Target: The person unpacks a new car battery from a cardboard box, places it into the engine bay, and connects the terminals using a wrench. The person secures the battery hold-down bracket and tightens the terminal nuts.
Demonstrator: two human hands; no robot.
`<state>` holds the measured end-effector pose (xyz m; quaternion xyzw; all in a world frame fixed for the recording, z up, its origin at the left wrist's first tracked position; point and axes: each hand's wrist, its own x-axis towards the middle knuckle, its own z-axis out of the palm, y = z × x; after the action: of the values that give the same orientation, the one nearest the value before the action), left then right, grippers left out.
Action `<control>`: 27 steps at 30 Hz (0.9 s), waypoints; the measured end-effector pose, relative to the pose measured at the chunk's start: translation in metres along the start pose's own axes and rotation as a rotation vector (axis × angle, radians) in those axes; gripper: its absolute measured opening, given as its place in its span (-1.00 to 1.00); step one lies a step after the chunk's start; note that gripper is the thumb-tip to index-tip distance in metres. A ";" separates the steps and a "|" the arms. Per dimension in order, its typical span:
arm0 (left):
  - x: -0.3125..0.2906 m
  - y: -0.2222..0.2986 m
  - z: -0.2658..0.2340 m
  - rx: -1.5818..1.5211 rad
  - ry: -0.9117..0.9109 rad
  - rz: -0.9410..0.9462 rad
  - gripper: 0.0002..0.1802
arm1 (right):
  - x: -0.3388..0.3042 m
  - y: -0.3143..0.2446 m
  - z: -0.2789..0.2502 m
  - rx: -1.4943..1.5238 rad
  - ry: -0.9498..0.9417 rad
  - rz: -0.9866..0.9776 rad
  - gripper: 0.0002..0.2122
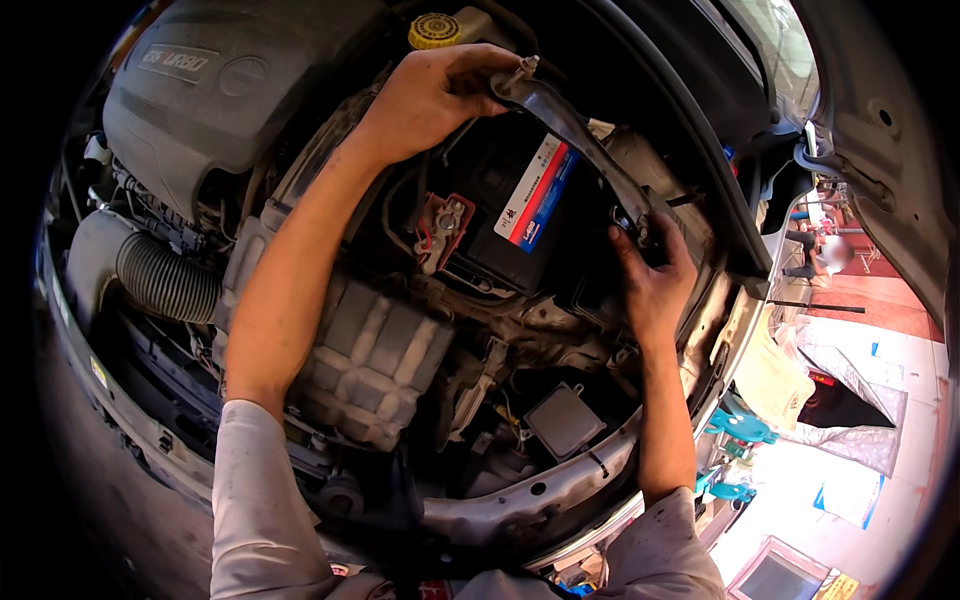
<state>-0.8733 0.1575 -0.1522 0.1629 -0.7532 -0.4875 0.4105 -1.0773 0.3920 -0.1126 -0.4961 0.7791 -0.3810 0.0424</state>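
Over the car battery [488,262] spans a black metal battery hold-down bracket [580,135], gripped at both ends. My left hand [432,95] pinches its far end, beside an upright bolt [526,68] that sticks up there. At the near right end, the fingers of my right hand [660,285] close round the bracket near some small metal hardware. The battery carries a white, red and blue label [537,195] on its top. A red terminal clamp [441,228] sits at its left side. My right fingertips are partly hidden.
A large engine cover [215,85] lies at the far left, with a ribbed air hose [165,275] below it. A yellow cap [435,31] shows behind my left hand. A ribbed dusty box [372,360] stands under my left forearm. The bonnet [885,120] rises at right.
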 end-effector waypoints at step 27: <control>-0.015 -0.027 -0.014 0.462 -0.345 -0.151 -0.46 | 0.040 0.021 0.027 -0.764 -0.329 -0.448 -0.77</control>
<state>-0.8578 0.1460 -0.1797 0.2226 -0.8886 -0.3526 0.1911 -1.1012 0.3494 -0.1320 -0.6859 0.7201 0.0168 -0.1035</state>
